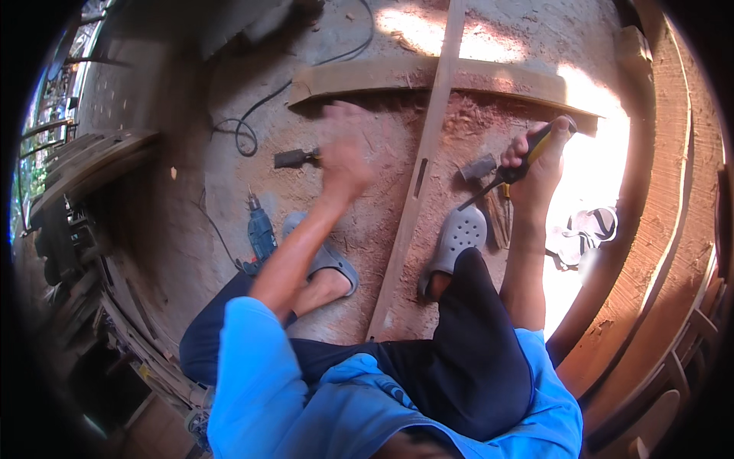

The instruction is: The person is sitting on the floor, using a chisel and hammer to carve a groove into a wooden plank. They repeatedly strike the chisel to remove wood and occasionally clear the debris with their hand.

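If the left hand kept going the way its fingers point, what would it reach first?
Probably the curved wooden board lying across the sawdust-covered floor, just beyond the blurred left hand. Depth is unclear, so the hand may be well above it.

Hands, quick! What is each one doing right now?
Left hand: raised over the floor, blurred, holding nothing; open or closed cannot be told.
Right hand: fingers closed around a hammer with a yellow-and-black handle.

Blue drill (260, 232), black cable (252, 122), curved plank (367, 76)
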`<state>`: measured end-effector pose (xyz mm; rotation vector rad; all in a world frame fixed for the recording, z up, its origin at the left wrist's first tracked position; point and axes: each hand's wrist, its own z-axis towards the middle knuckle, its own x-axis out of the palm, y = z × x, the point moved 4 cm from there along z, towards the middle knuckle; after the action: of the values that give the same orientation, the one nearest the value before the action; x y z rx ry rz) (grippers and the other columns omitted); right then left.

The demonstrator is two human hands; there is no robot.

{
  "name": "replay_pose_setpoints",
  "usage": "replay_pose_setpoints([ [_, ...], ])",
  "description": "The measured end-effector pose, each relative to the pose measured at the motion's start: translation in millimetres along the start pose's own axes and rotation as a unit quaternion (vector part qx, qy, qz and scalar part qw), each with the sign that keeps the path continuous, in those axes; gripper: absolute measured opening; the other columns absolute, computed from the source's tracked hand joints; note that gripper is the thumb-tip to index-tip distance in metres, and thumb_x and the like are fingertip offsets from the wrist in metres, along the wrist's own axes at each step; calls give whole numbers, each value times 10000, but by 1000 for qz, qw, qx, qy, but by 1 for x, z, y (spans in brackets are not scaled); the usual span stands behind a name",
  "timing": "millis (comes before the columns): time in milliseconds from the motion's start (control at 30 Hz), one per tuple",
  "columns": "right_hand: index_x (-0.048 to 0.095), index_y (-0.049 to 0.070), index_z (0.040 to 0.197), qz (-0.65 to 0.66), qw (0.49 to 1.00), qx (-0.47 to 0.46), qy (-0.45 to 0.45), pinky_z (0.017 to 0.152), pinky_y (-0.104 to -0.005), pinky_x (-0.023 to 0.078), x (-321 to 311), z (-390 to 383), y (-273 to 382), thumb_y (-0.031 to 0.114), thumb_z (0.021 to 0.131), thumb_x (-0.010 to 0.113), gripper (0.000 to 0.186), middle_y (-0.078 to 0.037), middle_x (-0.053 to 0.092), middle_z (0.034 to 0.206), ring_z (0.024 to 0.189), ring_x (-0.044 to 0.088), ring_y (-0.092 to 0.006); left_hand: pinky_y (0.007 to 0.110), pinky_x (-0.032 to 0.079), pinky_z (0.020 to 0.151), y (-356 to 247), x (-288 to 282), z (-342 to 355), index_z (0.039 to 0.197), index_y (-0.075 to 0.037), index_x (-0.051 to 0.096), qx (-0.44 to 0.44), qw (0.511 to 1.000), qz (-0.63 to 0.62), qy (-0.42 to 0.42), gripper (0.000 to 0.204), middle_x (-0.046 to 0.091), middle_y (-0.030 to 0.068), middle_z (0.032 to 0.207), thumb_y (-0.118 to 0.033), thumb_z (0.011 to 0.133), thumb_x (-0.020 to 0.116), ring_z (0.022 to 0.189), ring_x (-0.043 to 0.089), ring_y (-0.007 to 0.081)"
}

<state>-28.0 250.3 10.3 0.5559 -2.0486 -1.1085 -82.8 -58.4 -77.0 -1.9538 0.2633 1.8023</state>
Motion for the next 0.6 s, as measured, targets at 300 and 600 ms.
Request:
replay_pose_setpoints([
  [300, 565, 67, 988, -373, 919, 98, 81, 466, -262, 442, -23, 44, -23, 344, 911, 768, 352, 15, 558, 679, 519, 537, -84, 500, 427, 1116, -101, 0, -157, 1481, 27, 436, -253, 893, -355, 113, 878, 521, 274, 1417, -492, 864, 783, 1366, 485, 440],
  [600, 609, 29, 1155, -340, 908, 197, 148, 674, -322, 547, -5, 109, -95, 381, 888, 796, 480, -88, 683, 1018, 931, 710, -178, 473, 490, 1006, -105, 30, -204, 1427, -37, 506, -333, 859, -341, 187, 726, 597, 230, 1304, -336, 843, 816, 1213, 591, 430],
])
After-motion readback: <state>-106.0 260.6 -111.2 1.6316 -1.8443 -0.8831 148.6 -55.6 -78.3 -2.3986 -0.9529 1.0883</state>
